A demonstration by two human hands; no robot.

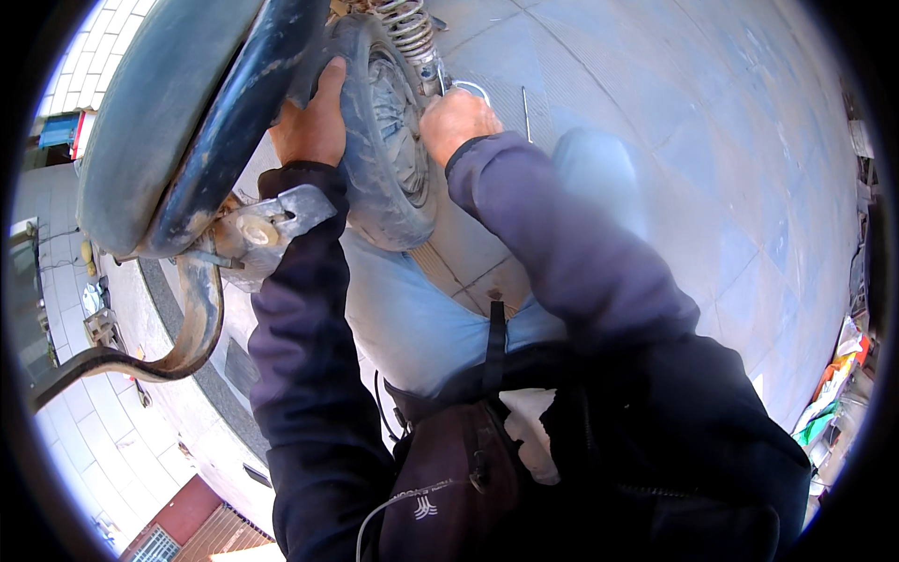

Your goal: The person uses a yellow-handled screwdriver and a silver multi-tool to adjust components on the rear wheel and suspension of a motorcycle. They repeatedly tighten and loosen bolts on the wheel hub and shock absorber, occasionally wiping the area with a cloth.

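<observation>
A scooter-type wheel [389, 131] with a dusty black tyre stands upright between my knees. My left hand [314, 122] grips the tyre from its left side, thumb along the rubber and most fingers hidden. On the other side, my right hand [459, 122] is closed at the lower end of the coil-spring shock absorber [409, 33]. A bit of bright metal and a pale curved loop [476, 91] show past its knuckles; what the fingers hold is mostly covered. To the right of that hand, a thin metal rod [526, 114] lies on the floor.
The vehicle's long dark seat [169, 112] looms at the upper left. Below it, a metal bracket [267, 229] and a bent rusty tube [192, 328] jut close to my left forearm. Grey floor tiles [712, 140] stretch rightward, with clutter [833, 393] along the far right edge.
</observation>
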